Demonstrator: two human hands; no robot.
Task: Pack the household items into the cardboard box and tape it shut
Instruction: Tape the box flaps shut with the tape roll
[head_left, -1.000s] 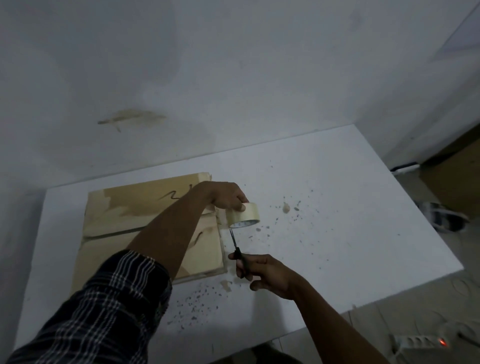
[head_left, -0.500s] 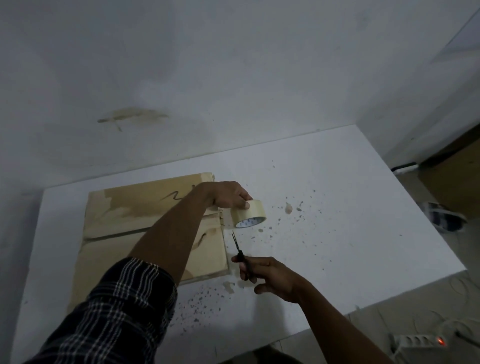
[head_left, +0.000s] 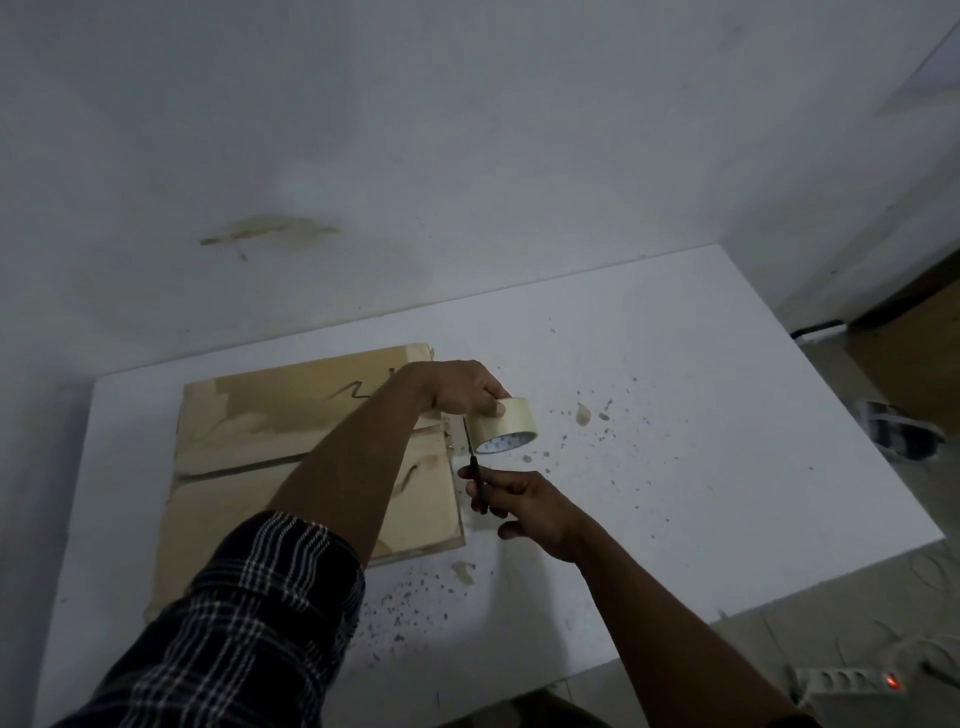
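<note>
Left hand (head_left: 462, 389): mine, just left of frame centre, fingers clamped over the top of the tape roll (head_left: 505, 425); my thumb lies on its outer face.
Tape roll: held off the table (head_left: 701, 415), just past the box's right edge, tilted so its printed core faces down and right; it sits slightly further right in the frame than half a second ago.
Right hand (head_left: 524, 501): mine, below the roll, fingers closed around the scissors' dark handles.
Scissors (head_left: 475, 467): blades point straight up in the gap between box edge and roll, tips beside the roll's left side; I cannot tell whether the blades are parted or whether they touch tape.
Cardboard box (head_left: 291, 441): centre left of the frame, flaps down, stained tan top with a dark scribble near its far edge; same spot as before.
Sleeve (head_left: 249, 613): dark plaid, lower left, crossing over the box.
Change: both my hands have drifted a little right and up; the scissors stand more upright than a second ago.
Table: white, speckled with dark flecks right of and below the box.
</note>
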